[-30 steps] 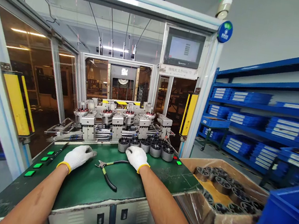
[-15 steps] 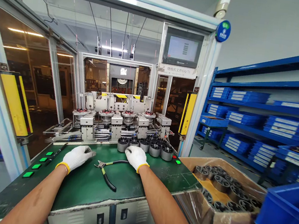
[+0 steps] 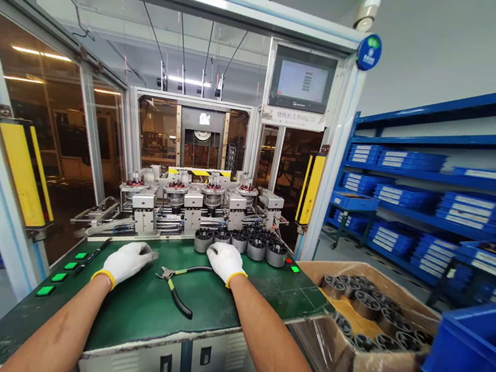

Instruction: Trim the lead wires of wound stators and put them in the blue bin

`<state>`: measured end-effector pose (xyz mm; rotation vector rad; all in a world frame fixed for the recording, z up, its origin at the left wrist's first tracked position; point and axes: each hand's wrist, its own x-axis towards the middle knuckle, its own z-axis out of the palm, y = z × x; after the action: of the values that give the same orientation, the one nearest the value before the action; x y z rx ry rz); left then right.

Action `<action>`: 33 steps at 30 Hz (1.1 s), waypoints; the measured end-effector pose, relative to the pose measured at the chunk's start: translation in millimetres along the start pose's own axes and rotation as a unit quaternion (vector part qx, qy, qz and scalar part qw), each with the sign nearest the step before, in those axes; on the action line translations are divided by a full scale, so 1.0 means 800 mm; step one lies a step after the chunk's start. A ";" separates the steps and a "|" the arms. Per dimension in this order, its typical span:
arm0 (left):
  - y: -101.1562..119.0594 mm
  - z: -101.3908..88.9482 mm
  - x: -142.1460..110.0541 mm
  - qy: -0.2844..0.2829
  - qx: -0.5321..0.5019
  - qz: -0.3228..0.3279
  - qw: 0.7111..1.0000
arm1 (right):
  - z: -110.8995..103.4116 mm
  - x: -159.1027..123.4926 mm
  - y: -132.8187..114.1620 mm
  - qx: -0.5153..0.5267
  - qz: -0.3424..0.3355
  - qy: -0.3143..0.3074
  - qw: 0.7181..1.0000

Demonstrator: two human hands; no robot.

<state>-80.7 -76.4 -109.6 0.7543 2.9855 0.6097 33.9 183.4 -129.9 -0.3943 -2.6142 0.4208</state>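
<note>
L gloved hand (image 3: pixel 127 263) & R gloved hand (image 3: pixel 225 263) lie palm-down on green surface (image 3: pixel 132 317), grips loosely spread, pinching nothing. Pliers (image 3: pixel 174 289) sit between them, black handle end just by R hand, maybe touching. Row of metal rings (image 3: pixel 256 250) stands past R hand; more in cardboard box (image 3: pixel 342 272) to the right.

Green workbench (image 3: pixel 132 317), pliers (image 3: pixel 177 303) with black-and-yellow handles, square green buttons (image 3: pixel 58 277) along left edge

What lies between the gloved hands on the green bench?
Head view: black-and-yellow-handled pliers lie on the green bench top, between the left hand and the right hand.
</note>
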 end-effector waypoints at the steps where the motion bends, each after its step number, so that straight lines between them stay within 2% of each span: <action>1: 0.000 0.000 0.000 0.000 -0.001 0.000 1.000 | 0.000 0.000 0.000 0.000 0.000 -0.001 1.000; 33: 0.002 -0.003 -0.003 -0.007 -0.006 -0.005 1.000 | 0.001 -0.001 0.001 -0.020 -0.011 0.007 1.000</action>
<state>-78.2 -77.0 -106.7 0.7393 2.9682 0.6183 34.4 183.8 -131.7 -0.3790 -2.6155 0.3565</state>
